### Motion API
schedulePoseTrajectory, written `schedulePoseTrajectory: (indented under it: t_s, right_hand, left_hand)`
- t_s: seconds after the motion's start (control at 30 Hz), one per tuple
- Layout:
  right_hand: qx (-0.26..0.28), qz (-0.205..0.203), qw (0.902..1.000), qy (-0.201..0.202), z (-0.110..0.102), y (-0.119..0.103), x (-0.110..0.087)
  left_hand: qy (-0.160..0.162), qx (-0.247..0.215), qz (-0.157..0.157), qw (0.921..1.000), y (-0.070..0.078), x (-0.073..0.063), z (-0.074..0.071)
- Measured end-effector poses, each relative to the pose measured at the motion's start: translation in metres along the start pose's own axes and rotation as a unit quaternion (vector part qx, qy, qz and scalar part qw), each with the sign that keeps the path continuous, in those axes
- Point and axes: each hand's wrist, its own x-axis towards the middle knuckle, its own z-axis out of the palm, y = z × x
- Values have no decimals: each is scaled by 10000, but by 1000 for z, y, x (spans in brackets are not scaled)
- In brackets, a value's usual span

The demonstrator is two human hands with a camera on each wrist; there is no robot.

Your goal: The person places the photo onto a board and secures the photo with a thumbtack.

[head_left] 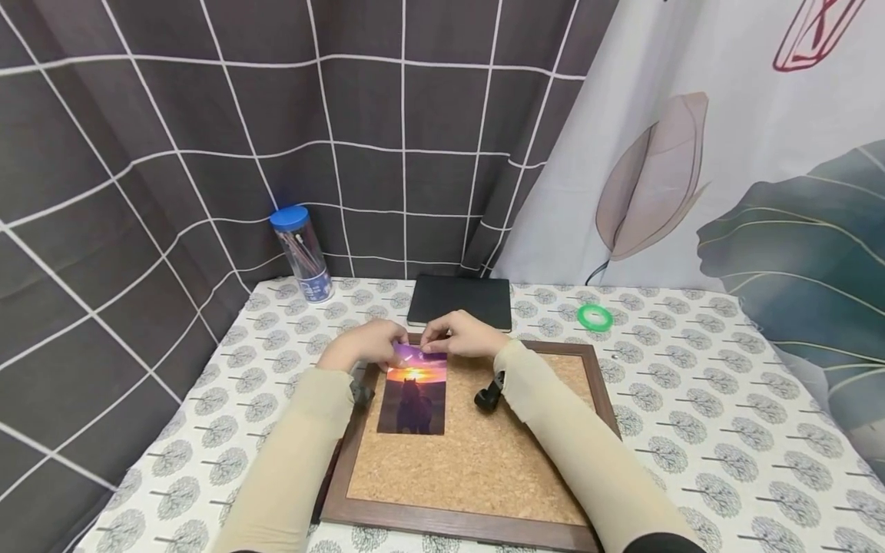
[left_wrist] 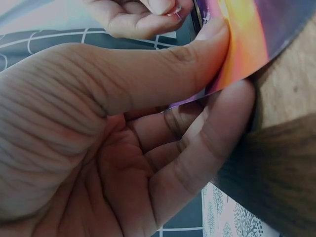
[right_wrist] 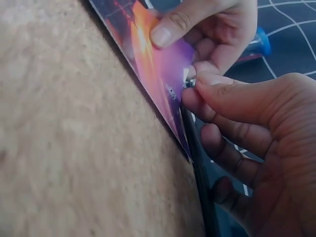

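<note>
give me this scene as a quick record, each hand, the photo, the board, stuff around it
left hand: the left hand pinches the photo near its top left
right hand: the right hand pinches a small clear thing, probably a pin, at the photo's top edge
photo: sunset picture, over the upper left of the board
board: cork board, brown frame
behind board: black notebook
far left: blue-lidded jar
far right: green ring, perhaps tape
</note>
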Motion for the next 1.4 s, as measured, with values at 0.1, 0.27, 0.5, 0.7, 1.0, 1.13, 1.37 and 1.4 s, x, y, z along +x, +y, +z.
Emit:
schedulePoseTrajectory:
  t_s: [0.1,0.27,0.5,0.7,1.0,1.13,1.37,1.4]
  right_hand:
    - [-12,63,10000,-68,4,4,2]
    - [27,142,9999,-43,8,7,1]
    - [194,109,9996,182,17,15,-6]
    - [-34,-133,9992,377,24,18,-4]
    - [-47,-236,9989,402,23,18,-3]
    - [-76,-199,9992,350,21,16,-2]
    - [-243,-125,9991,320,21,17,0]
    - [-260,-133,9991,324,22,17,0]
  left_hand:
    - [-9,45,21,10000,0,1,1]
    - [-55,-21,-7,10000,3,0,2]
    - [-157,4,-103,9998,9,-4,4]
    - [-129,18,-152,9998,10,-6,3]
    - [-75,-71,-236,9997,7,-4,2]
    - [-50,-69,-201,9998,7,-3,1]
    - [-35,-145,-230,9996,6,-2,2]
    - [-33,-151,-232,9996,6,-2,2]
